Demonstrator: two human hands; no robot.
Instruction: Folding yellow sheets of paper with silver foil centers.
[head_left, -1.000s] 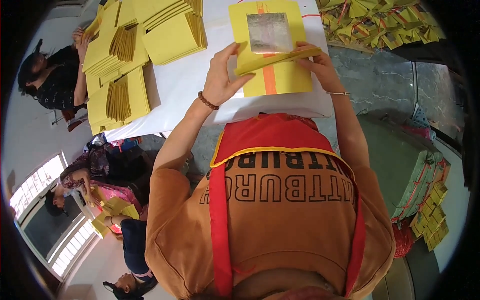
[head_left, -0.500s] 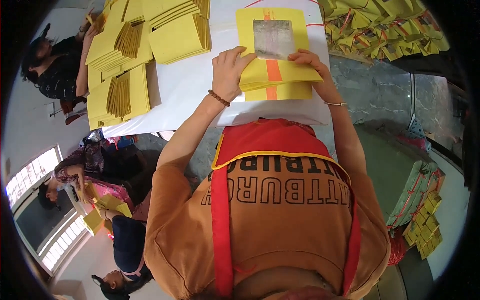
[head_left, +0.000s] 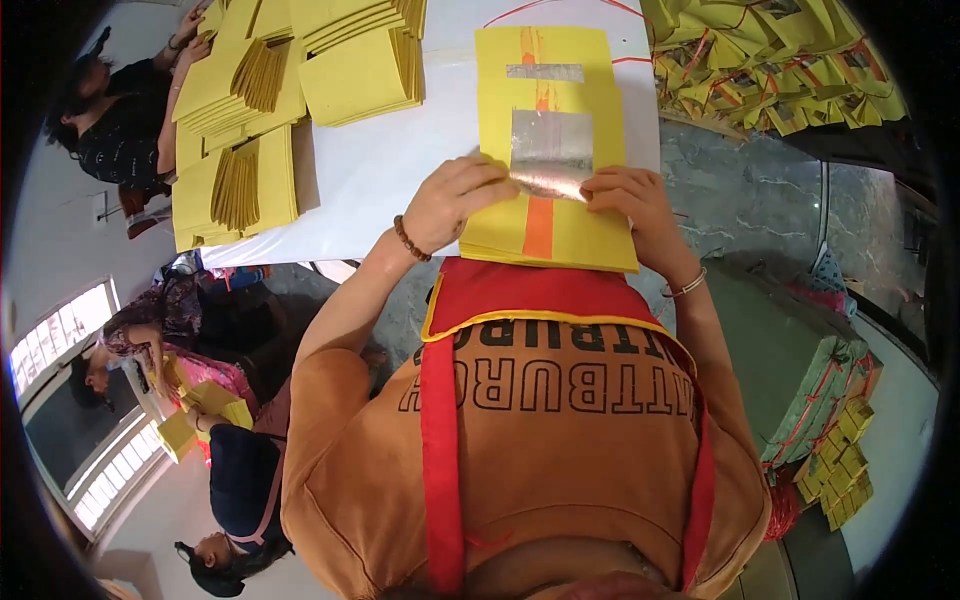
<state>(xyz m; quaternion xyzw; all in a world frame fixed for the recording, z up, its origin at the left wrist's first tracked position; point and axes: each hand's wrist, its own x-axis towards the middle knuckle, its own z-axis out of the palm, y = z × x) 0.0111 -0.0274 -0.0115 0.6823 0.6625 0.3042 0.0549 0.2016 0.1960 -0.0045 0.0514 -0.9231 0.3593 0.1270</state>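
Note:
Before me on the table lie yellow paper sheets (head_left: 490, 130), stacked and reaching over the near edge. An orange stripe runs down the middle of the top one, under a silver foil square (head_left: 552, 145). My left hand (head_left: 455, 205) is closed on the left side of the paper, its fingertips by the foil's lower left corner. On the other side my right hand (head_left: 640, 215) grips the right edge, fingertips near the foil's lower right corner. Farther up, a narrow silver strip (head_left: 545, 73) shows across the stripe. Both thumbs are partly hidden.
Folded yellow paper bundles (head_left: 360, 80) cover the left of the white table (head_left: 375, 165). More yellow bundles with red ties (head_left: 770, 60) lie at the far right. A green wrapped stack (head_left: 770, 340) stands at my right. Other people (head_left: 125, 120) handle yellow paper at the left.
Both hands have drawn the upper sheet toward me, so its near edge now lies past the table's edge. The foil square came nearer, and a silver strip appeared behind it.

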